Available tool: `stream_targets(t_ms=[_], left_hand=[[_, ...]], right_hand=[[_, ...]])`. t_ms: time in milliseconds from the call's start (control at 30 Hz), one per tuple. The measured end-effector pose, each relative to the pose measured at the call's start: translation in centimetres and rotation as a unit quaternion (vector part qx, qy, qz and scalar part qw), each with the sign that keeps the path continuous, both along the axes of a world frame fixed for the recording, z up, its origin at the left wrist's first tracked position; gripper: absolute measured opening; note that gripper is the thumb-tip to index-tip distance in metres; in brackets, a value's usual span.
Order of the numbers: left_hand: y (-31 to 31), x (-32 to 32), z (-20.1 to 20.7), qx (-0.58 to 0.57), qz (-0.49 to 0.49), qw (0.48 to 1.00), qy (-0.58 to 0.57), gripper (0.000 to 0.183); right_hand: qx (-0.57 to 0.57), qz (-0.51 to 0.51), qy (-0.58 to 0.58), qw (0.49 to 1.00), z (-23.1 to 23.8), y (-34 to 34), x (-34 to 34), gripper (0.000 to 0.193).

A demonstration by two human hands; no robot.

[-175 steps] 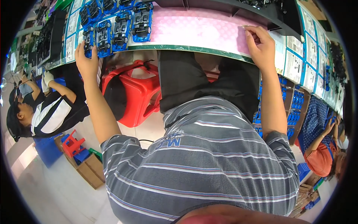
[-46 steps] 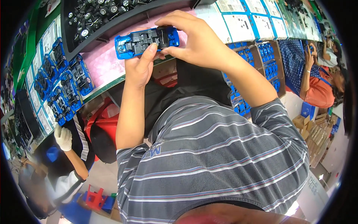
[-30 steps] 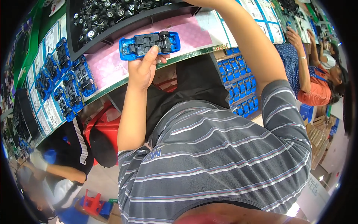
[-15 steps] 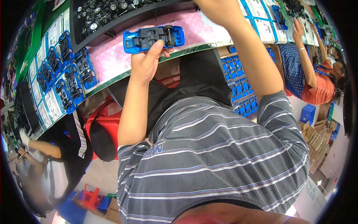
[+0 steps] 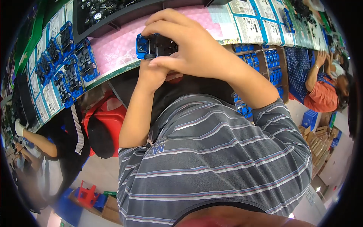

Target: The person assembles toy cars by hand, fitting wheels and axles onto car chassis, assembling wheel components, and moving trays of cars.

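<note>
A blue toy car (image 5: 143, 47) is held with its black underside up, over the near edge of the bench. My left hand (image 5: 149, 75) is closed round it from below, its fingers mostly hidden. Across the top comes my right hand (image 5: 189, 43), its fingers bent over the car's far side and its thumb along the near side, by a black wheel. A pair of wheels sits at the car's left end. The right hand covers the car's right end.
A black tray (image 5: 130, 12) of loose wheels stands beyond the car. Several similar blue cars (image 5: 86, 60) lie underside up at the left. Boxes of blue parts (image 5: 272, 58) sit below the bench at the right. Co-workers are on both sides; a red stool (image 5: 113, 117) is at the left.
My right hand has come down from the upper right onto the car. The car has been turned round, so its wheels are now at the left end instead of the right.
</note>
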State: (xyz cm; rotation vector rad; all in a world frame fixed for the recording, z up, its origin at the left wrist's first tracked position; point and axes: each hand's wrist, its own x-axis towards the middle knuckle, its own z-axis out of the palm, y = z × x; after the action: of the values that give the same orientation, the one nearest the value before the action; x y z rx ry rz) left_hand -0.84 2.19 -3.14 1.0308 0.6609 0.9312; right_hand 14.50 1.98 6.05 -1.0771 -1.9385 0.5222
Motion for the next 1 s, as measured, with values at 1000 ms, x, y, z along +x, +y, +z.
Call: stream_targets(t_ms=[1000], left_hand=[[2.1, -2.0, 1.1, 0.011, 0.0, 0.999, 0.05, 0.037]], right_hand=[[0.005, -0.1, -0.004, 0.995, -3.4, 3.5, -0.6, 0.015]])
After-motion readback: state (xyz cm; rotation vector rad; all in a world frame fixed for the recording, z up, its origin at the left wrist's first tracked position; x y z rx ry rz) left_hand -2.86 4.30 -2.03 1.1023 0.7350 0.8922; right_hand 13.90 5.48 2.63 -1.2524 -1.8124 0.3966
